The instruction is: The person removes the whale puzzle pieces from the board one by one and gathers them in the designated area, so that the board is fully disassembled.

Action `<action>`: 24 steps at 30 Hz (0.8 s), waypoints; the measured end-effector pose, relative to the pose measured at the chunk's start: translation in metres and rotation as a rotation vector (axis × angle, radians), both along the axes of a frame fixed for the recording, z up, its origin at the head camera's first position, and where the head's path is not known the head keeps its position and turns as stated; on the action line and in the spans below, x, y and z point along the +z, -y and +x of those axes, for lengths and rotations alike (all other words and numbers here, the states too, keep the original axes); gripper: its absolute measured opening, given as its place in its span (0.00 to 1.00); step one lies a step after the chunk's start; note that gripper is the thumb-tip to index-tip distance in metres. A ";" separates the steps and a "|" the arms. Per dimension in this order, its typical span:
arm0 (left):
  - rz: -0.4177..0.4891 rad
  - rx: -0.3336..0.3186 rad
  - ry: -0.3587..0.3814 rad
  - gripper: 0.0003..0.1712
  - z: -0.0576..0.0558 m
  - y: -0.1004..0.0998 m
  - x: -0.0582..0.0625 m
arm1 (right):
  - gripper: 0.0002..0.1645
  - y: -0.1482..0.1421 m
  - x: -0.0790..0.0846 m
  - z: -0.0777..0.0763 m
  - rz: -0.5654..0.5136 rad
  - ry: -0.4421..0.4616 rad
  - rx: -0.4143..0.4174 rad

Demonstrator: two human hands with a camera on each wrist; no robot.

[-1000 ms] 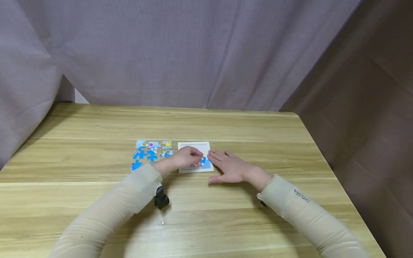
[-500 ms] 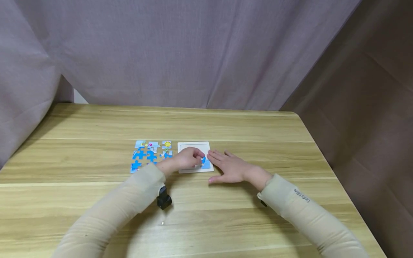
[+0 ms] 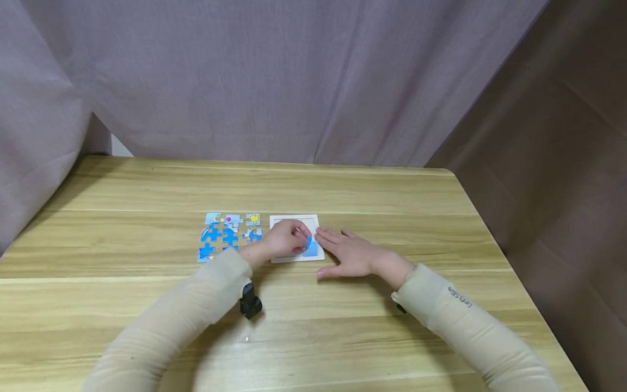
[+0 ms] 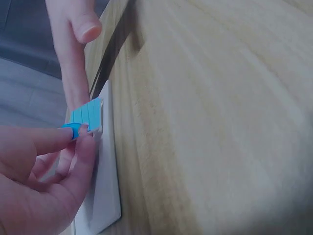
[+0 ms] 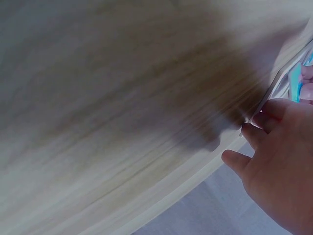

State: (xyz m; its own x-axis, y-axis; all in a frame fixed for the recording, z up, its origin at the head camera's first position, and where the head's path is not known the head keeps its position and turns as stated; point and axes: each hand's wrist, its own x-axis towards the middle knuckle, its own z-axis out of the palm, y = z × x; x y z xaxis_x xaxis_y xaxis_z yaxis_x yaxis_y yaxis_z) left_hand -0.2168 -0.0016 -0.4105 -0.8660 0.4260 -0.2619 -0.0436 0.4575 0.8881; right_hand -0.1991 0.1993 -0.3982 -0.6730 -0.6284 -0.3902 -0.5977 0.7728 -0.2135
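In the head view, a white puzzle tray (image 3: 311, 223) lies flat between the two hands. My left hand (image 3: 284, 238) reaches over it, thumb and finger pinching a small blue jigsaw piece (image 4: 73, 129). The fingers cover much of that piece. A light blue jigsaw piece (image 3: 310, 251) sits in the tray's near right corner, right beside the pinched one. My right hand (image 3: 352, 256) lies with fingers extended, the fingertips at the tray's right edge and the thumb spread toward the near side.
Several loose jigsaw pieces (image 3: 230, 236), blue with bits of yellow and pink, lie in rows left of the tray. The left forearm partly covers the nearest row. All of this is on a wooden table (image 3: 392, 201) with a grey curtain (image 3: 220, 81) behind.
The left hand has shifted slightly and turned over the tray, and more of the light blue corner piece shows. The right hand stays in place.
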 end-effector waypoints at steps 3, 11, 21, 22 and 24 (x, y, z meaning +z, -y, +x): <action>0.024 0.009 0.030 0.08 -0.001 0.005 0.001 | 0.55 0.000 0.000 0.000 0.002 -0.004 0.000; 0.033 -0.014 0.063 0.10 -0.003 0.017 0.004 | 0.55 0.001 0.002 0.001 0.009 -0.003 0.000; 0.004 -0.020 0.029 0.12 -0.002 0.031 0.007 | 0.55 0.001 0.003 0.001 0.017 0.013 -0.005; 0.003 -0.019 0.018 0.12 -0.002 0.034 0.007 | 0.55 0.001 0.003 0.001 0.013 0.012 -0.004; 0.006 -0.007 0.014 0.12 -0.002 0.039 0.009 | 0.55 0.001 0.003 0.001 0.016 0.013 -0.006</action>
State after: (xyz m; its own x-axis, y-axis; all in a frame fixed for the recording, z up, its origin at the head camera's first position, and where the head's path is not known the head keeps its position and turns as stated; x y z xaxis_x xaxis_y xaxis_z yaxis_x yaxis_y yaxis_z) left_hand -0.2184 -0.0402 -0.4014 -0.8592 0.4336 -0.2716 -0.0531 0.4525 0.8902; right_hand -0.1978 0.1981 -0.3956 -0.6717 -0.6176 -0.4092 -0.5900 0.7800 -0.2086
